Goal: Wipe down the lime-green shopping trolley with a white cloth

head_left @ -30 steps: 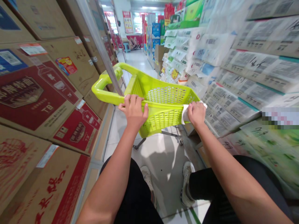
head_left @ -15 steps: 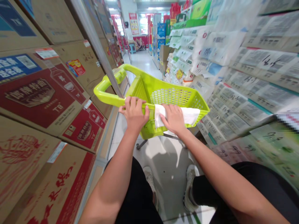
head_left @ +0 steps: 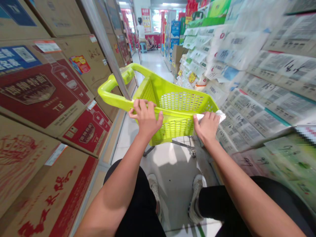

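Observation:
A lime-green plastic shopping cart [head_left: 172,86] stands sideways in front of me, its looped handle at the left and its perforated basket at the right. My left hand [head_left: 146,119] is closed over the near rim close to the handle, fingers curled across the edge. Farther right on that same rim, my right hand [head_left: 207,126] presses a white cloth [head_left: 221,116] against the corner of the cart. Most of the cloth is hidden under the fingers, with one end sticking out to the right.
Stacked cardboard cartons [head_left: 32,95] line the left, behind a metal post [head_left: 106,42]. On the right rise piles of packaged tissue paper [head_left: 269,85] with handwritten prices. Down the aisle, a person [head_left: 141,31] is by a blue stool [head_left: 143,47]. My shoes [head_left: 197,197] are on the tiled floor.
My right hand has slid the white cloth rightward along the rim to the corner, uncovering the basket's near side. My left hand keeps its hold on the rim. A person now shows down the aisle.

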{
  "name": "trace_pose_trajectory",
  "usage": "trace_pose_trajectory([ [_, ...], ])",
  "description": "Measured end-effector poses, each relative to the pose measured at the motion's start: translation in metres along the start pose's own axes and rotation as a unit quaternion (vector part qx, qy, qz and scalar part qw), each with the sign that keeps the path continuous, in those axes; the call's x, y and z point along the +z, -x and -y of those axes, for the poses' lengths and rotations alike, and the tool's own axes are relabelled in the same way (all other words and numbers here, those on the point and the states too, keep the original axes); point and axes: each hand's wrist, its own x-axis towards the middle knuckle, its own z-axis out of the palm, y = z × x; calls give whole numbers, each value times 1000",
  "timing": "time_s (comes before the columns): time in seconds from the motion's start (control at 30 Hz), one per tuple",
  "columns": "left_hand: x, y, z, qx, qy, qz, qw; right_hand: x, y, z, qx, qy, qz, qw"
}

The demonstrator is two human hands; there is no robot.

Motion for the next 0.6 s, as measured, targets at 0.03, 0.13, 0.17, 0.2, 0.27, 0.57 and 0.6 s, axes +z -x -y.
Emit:
trace_pose_trajectory([
  [0.03,0,0,-2,0,0,2,1000,-2,0,18,-20,-15,11,1000],
  [0.13,-2,2,-8,11,8,15,1000,-9,1,79,-105,-88,27,990],
  [0.17,-4,3,-9,12,10,16,1000,-11,2,98,-118,-116,17,986],
  [0.2,-4,3,-10,10,11,14,1000,-12,3,114,-117,-136,8,984],
  [0.27,-5,5,-9,6,9,3,1000,-14,5,135,-116,-159,-7,980],
  [0.57,-9,6,13,31,1,8,999,-3,7,51,-171,-103,10,980],
  [0.6,-9,6,14,33,5,8,999,-1,6,32,-158,-93,10,983],
])
